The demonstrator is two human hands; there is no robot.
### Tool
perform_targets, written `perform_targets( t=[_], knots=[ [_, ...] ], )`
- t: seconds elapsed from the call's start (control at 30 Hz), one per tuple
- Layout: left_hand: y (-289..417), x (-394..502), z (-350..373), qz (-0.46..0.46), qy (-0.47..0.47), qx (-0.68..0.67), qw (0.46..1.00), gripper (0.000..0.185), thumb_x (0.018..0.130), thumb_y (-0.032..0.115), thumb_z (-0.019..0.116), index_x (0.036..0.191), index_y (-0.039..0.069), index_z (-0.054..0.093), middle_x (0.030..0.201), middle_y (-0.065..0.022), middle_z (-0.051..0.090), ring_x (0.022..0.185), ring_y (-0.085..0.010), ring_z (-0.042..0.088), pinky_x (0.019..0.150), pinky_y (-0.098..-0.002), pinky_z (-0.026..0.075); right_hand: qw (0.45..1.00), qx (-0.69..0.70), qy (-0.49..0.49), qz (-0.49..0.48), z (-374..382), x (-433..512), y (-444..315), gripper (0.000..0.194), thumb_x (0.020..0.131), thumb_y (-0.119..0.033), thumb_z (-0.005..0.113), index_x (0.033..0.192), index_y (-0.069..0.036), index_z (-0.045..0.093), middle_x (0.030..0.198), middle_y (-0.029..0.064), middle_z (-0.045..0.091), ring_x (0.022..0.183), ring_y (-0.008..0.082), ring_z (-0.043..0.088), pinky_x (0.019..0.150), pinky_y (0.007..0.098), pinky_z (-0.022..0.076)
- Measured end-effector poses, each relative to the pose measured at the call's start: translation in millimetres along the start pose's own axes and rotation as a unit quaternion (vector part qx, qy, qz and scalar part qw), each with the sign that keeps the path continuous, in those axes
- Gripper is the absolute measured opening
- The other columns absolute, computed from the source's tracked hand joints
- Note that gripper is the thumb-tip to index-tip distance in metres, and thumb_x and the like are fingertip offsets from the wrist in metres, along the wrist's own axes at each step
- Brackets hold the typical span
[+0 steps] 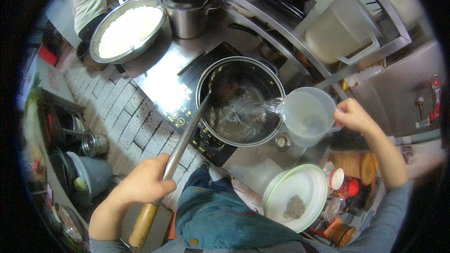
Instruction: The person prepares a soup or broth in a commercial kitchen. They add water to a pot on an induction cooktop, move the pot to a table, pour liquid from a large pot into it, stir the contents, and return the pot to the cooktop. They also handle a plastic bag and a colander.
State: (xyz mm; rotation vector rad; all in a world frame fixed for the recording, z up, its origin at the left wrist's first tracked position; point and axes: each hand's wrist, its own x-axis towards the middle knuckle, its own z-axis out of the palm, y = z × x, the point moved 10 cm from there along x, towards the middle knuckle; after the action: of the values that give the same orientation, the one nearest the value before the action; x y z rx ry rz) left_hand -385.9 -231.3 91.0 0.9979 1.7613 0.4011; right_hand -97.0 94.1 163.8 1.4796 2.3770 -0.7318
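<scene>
My right hand point(354, 115) grips the handle of a translucent plastic measuring jug point(309, 112), tilted to the left. From its spout water streams into a deep metal pot point(242, 145), churning the liquid inside. My left hand point(146, 181) is closed around the metal shaft of a long-handled utensil point(184, 140) with a wooden end point(143, 225). The utensil's far end reaches over the pot's left rim, and its head is hidden in the pot. Under the pot is a black induction cooker point(214, 151) with a touch panel.
A large metal bowl of white food point(128, 33) and a lidded steel pot point(186, 14) stand at the far left. A white basin point(295, 186) holding a brownish lump sits near my right. Overhead runs a metal shelf point(291, 38) with a big plastic pitcher point(344, 28). Another person point(89, 3) stands far left.
</scene>
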Motion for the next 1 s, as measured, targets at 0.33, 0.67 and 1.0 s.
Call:
perform_targets(
  t=[0.33,0.67,1.0],
  knots=[
    [13,-4,-2,0.004,0.036,0.101,0.994,0.03,0.063,0.016,0.057,0.083,-0.004,0.048,0.065,-0.0248,0.054,0.067,-0.0415,0.055,0.062,-0.0443,0.044,0.993,-0.087,0.032,-0.068,-9,7,-32,0.056,0.082,-0.041,0.047,0.052,0.006,0.052,0.043,0.0127,0.047,0.043,0.0186,0.051,0.046,0.0345,0.0414],
    [16,-9,-5,0.022,0.061,0.131,0.989,0.034,0.064,0.015,0.057,0.088,-0.006,0.046,0.064,-0.0257,0.055,0.067,-0.0425,0.055,0.064,-0.0466,0.044,0.97,-0.206,0.052,-0.119,-10,15,-73,0.068,0.09,-0.045,0.031,0.051,0.008,0.052,0.05,0.0261,0.048,0.054,0.0413,0.053,0.058,0.0446,0.0446],
    [15,-15,-7,0.023,0.061,0.123,0.99,0.034,0.064,0.014,0.056,0.089,-0.007,0.046,0.061,-0.0252,0.054,0.064,-0.0419,0.056,0.062,-0.0458,0.044,0.944,-0.313,0.025,-0.103,-3,17,-102,0.068,0.089,-0.048,0.032,0.056,0.007,0.057,0.056,0.0278,0.052,0.06,0.042,0.055,0.062,0.0452,0.0462]
  ],
)
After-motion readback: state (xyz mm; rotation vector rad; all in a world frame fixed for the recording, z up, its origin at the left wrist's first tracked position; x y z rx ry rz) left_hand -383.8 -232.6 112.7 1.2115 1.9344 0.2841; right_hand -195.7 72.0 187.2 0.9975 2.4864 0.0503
